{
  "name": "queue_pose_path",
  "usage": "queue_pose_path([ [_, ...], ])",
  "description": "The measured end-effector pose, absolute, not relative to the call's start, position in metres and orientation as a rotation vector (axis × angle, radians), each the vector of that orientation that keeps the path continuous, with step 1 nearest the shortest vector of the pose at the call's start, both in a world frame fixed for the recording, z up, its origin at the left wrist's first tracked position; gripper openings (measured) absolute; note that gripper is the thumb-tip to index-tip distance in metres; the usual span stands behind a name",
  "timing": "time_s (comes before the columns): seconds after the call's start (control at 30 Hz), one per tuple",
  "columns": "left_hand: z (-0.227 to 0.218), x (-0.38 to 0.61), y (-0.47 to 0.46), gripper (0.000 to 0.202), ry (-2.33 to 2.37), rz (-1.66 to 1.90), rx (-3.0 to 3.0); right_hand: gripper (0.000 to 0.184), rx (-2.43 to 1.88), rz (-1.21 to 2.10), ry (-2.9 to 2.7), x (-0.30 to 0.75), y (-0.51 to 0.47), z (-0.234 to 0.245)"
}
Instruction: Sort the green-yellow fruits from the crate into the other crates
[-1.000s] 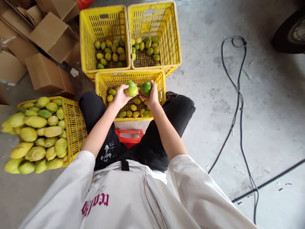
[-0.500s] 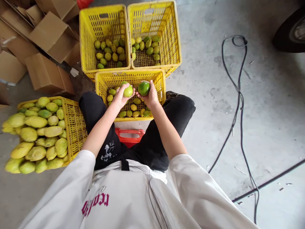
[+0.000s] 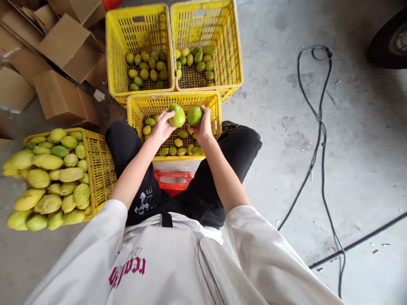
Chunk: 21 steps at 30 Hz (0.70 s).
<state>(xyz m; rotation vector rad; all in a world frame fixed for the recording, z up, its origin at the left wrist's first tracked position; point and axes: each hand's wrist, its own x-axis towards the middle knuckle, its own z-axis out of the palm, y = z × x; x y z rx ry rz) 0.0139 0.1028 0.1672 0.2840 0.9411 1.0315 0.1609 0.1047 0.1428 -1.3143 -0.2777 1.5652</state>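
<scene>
My left hand point(image 3: 163, 127) is closed around a glossy light-green fruit point(image 3: 177, 115), its thumb on the fruit's near side. A rounder green fruit point(image 3: 194, 116), slightly darker, sits in my right hand point(image 3: 203, 128), with the thumb over its right side. The two fruits are side by side with a small gap. Both look like mangoes or papayas, but I cannot tell which. Directly under my hands stands a yellow plastic crate point(image 3: 218, 123) between my knees, with several smaller green and yellow fruits point(image 3: 178, 142) on its bottom.
Two more yellow crates, left point(image 3: 110, 63) and right point(image 3: 239, 63), stand beyond, each holding some fruit. At my left, a yellow crate point(image 3: 98, 169) is heaped with fruit. Cardboard boxes point(image 3: 63, 97) lie upper left. A black cable point(image 3: 321, 127) runs over the floor at right, near a tyre point(image 3: 388, 44).
Both fruits have been raised slightly and turned in my hands. The left one has shifted right and shows more of its surface; the right one now shows a lighter green side.
</scene>
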Motion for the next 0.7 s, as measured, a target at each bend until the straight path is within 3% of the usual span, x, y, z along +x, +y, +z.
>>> queue_pose_path([
  [0.13,0.166,0.0136,0.1,0.014,1.012,1.023,0.312,0.041,-1.331,1.515,-0.234,0.1594,0.1069,0.1378],
  [0.47,0.1624,0.0128,0.1032,0.029,1.088,0.995,0.302,0.045,-1.2,1.619,-0.434,0.1603,0.1001,0.1438],
  [0.7,0.1625,0.015,0.1028,0.01,1.117,0.984,0.32,0.047,-1.247,1.521,-0.527,0.1606,0.0991,0.1352],
])
